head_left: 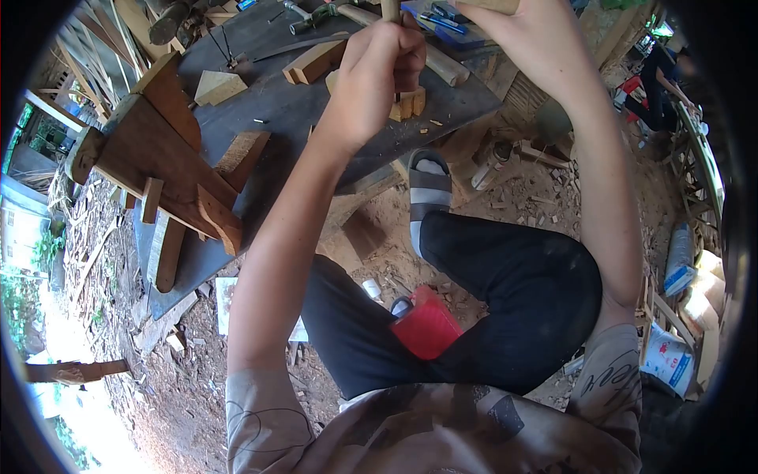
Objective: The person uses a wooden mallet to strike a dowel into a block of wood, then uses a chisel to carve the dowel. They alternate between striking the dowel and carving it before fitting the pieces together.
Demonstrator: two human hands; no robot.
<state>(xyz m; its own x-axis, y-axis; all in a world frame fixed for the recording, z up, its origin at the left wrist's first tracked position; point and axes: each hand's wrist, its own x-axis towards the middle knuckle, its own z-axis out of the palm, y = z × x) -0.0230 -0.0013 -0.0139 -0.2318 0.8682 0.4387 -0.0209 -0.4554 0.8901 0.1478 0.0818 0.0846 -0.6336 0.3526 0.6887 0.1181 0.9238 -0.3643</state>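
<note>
Head view: left hand (pixel 387 67) fisted, fingers wrapped round an upright chisel (pixel 391 9), its dark shaft seeming to meet a block (pixel 409 106) near the close edge of the worktop (pixel 466 101); gripped so, I judge, to hold the tool square, the block set within easy reach. Right hand (pixel 505 24) raised beside a wood piece (pixel 491 5); its fingers run out of view, so I cannot tell their closure. Left forearm and fist partly mask the block. A bar (pixel 448 69) lies just beyond it, crowding that side; a wooden frame (pixel 158 154) fills the worktop's left, an offcut (pixel 314 62) between.
</note>
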